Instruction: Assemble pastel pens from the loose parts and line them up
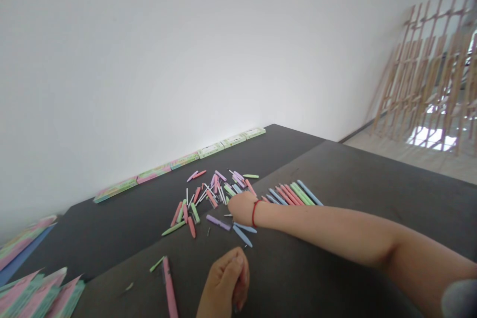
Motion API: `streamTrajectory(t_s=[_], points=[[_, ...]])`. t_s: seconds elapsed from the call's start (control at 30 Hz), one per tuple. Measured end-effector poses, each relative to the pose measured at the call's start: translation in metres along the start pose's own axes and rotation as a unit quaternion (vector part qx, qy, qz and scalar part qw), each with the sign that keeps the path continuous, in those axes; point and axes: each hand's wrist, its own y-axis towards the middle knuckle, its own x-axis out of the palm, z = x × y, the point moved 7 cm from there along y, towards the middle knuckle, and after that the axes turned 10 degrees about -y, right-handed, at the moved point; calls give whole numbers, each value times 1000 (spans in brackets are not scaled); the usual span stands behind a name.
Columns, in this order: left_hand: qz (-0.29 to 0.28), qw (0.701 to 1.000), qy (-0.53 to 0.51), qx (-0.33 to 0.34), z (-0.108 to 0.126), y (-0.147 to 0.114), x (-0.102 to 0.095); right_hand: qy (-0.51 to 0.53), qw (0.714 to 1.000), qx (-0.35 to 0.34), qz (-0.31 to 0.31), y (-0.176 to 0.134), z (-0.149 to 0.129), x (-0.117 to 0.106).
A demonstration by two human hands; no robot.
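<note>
**Hands at the scattered pens, dark table**

Working left to right, I note a pink pen [169,288] lying loose on the dark table [354,184], just beside the left hand [223,283]. That hand is curled into a fist, knuckles up; whether it encloses anything I cannot tell. The right arm stretches across the table, wrist bearing a red string [254,212]. The right hand [242,208] rests at the pile of pens [212,194], fingers hidden; grip undetermined. Sorted pens [294,194] lie just behind the wrist.

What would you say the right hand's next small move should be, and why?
Probably close the fingers on one loose piece: the right hand already reaches into the scattered pen parts, while the left hand waits curled near a pink pen.
</note>
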Motion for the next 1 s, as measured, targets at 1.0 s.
streamTrajectory(t_s=[1.0], points=[[47,999,26,-8,1,0,-5,317,942,-87,63,-13,15,-9]])
